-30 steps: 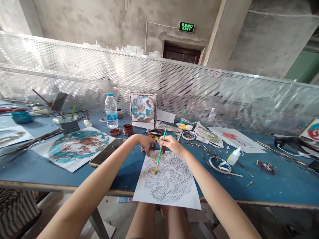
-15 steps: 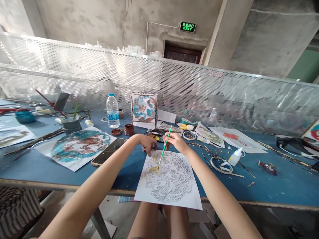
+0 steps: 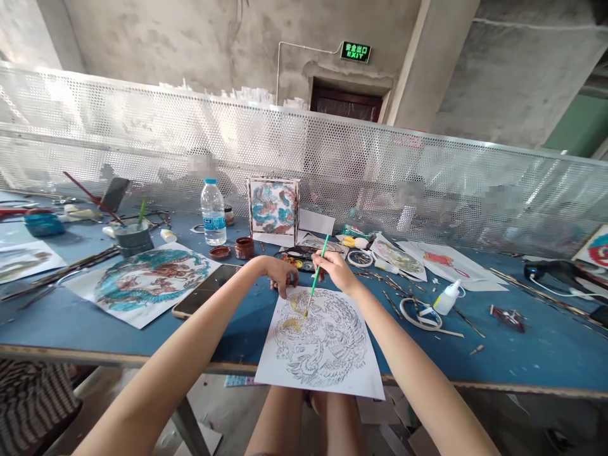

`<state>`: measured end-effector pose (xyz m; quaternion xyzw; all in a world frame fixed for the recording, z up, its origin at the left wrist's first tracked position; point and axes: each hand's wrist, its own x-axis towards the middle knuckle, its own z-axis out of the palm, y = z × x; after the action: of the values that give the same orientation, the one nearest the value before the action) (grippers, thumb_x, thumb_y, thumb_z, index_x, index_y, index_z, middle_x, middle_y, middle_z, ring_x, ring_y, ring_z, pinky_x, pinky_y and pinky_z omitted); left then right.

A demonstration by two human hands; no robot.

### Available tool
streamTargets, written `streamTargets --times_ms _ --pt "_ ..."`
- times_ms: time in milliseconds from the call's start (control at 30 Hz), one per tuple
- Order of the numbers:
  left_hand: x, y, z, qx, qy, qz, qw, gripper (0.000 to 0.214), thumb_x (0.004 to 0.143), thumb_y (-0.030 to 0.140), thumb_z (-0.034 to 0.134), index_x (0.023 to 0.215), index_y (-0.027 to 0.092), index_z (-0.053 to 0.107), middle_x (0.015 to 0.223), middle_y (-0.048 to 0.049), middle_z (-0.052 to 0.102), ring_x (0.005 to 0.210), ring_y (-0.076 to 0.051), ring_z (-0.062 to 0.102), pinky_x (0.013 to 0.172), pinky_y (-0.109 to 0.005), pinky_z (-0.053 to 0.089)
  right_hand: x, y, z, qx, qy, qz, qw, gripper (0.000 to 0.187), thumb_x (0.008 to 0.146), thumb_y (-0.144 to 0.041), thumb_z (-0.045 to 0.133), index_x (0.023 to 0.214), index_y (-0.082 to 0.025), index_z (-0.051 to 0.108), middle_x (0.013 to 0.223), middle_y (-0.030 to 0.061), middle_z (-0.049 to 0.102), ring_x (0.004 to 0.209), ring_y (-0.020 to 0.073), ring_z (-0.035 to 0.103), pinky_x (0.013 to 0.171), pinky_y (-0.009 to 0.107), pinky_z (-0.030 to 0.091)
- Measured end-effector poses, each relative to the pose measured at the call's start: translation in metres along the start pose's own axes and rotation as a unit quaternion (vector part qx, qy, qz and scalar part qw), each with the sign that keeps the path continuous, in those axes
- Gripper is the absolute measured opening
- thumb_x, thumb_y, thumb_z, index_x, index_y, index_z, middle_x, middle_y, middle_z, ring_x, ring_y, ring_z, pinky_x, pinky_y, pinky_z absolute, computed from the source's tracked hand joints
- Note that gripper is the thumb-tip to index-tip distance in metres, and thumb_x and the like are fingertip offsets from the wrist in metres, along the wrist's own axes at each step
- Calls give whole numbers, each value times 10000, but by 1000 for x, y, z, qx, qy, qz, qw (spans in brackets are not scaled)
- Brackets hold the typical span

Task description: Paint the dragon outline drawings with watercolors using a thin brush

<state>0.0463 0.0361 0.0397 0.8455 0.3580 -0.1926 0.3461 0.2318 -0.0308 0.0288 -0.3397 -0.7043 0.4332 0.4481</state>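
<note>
A sheet of paper (image 3: 323, 373) with a round black line drawing lies in front of me, its lower edge reaching past the table edge. Yellow paint covers a patch at its upper left. My right hand (image 3: 333, 268) is closed around a green paintbrush (image 3: 318, 271), whose tip touches the drawing beside the yellow. At the sheet's top left edge rests my left hand (image 3: 282, 275), fingers bent but apart, holding nothing that I can see. Just behind both hands is a paint palette (image 3: 297, 259), partly hidden by them.
A phone (image 3: 190, 305) and a painted blue-brown sheet (image 3: 78, 288) lie left. Behind stand a water bottle (image 3: 213, 215), a brown paint jar (image 3: 244, 249) and a framed painting (image 3: 274, 208). Right are a tape roll (image 3: 403, 315) and a white glue bottle (image 3: 447, 299). A perforated metal screen (image 3: 351, 158) borders the table.
The brush tip has moved slightly up and right across the drawing, away from the lower yellow patch. My left hand stays at the sheet's top edge.
</note>
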Motion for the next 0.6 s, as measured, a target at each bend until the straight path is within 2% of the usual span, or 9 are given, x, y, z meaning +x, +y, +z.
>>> streamTargets --times_ms 133,233,300,433,533,600 --pt "1 -1 0 5 3 2 1000 618 455 370 744 1002 198 516 802 -12 566 635 -164 556 545 -288 498 -1 2 3 -13 -42 9 999 340 805 -483 504 643 -185 472 504 -40 470 449 111 500 507 250 413" --pt "2 -3 -1 3 -2 6 1000 624 460 384 749 1009 209 512 812 -12 561 629 -154 552 540 -276 497 -1 1 -1 -40 -11 -6 999 337 808 -474 503 640 -183 474 515 -37 477 446 109 497 501 247 405" --pt "2 -3 -1 0 -3 5 1000 622 461 385 750 1009 210 512 815 -10 556 625 -149 549 535 -272 494 -1 0 -4 -22 -3 -10 1000 334 810 -476 495 652 -184 471 531 -36 480 446 109 497 499 249 408" --pt "2 -2 0 -3 -3 1 1000 622 455 372 749 1007 210 512 802 -5 557 626 -150 548 539 -276 489 -1 -1 -4 -16 -57 0 998 342 819 -476 481 651 -178 474 539 -36 475 464 113 516 518 252 420" --pt "2 -2 0 -3 -3 -5 1000 642 438 366 753 1010 205 513 810 -11 567 639 -162 556 553 -287 489 -1 -1 -4 -58 -25 -7 998 343 819 -464 485 634 -176 471 526 -38 471 446 101 494 502 240 401" --pt "3 -3 0 -4 -5 -5 1000 647 435 367 754 1010 202 509 801 -10 567 638 -164 556 548 -286 487 -1 -2 -5 -45 10 -22 999 336 824 -457 479 636 -179 464 541 -39 466 449 95 483 498 236 402"
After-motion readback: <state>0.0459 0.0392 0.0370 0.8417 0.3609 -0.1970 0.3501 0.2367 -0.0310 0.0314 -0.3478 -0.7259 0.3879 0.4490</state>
